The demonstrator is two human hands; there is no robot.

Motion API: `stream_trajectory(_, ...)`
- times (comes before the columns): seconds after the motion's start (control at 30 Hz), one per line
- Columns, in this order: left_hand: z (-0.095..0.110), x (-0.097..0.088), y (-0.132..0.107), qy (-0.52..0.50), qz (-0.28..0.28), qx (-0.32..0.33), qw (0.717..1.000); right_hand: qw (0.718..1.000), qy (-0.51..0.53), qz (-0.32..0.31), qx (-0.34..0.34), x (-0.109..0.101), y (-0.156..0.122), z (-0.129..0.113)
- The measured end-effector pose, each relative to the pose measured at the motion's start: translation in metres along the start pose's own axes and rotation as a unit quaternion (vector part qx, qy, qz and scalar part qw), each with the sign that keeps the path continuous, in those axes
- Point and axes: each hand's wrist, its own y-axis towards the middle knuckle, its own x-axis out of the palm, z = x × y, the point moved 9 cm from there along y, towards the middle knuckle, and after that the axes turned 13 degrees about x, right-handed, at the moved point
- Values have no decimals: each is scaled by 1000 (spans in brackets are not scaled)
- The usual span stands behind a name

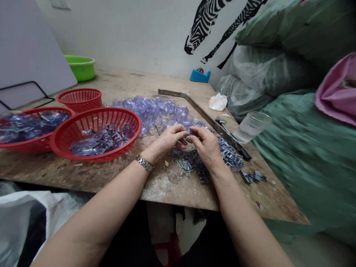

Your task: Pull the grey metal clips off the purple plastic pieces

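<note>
Both of my hands meet over the middle of the table, their fingertips closed around a small dark grey plastic part [190,132]. My left hand [174,137], with a watch [144,163] on its wrist, pinches the part from the left. From the other side, my right hand [205,144] grips it between thumb and fingers. Below the hands lie small pale metal pins [185,166] and a heap of dark grey plastic parts [229,154]. Behind them spreads a pile of clear purplish plastic pieces [150,109].
Red baskets [96,115] stand at the left, two holding clear and grey pieces. A bent metal bar [198,109] lies diagonally, near a tilted glass [253,126] at the right edge. Behind are a green basin [82,68] and a blue tape dispenser [200,76]. Green sacks [300,148] crowd the right.
</note>
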Motion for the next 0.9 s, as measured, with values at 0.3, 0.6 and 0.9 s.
stream_trajectory(0.3, -5, 4, 2, -28, -28, -5, 999, 1000, 14, 4, 23, -2, 0, -2)
stream_trajectory(0.6, -6, 9, 2, -76, -60, -8, 995, 990, 103, -22, 89, 4, -2, 8)
stream_trajectory(0.9, -6, 11, 2, -74, -63, -10, 995, 989, 112, -14, 98, 5, -3, 8)
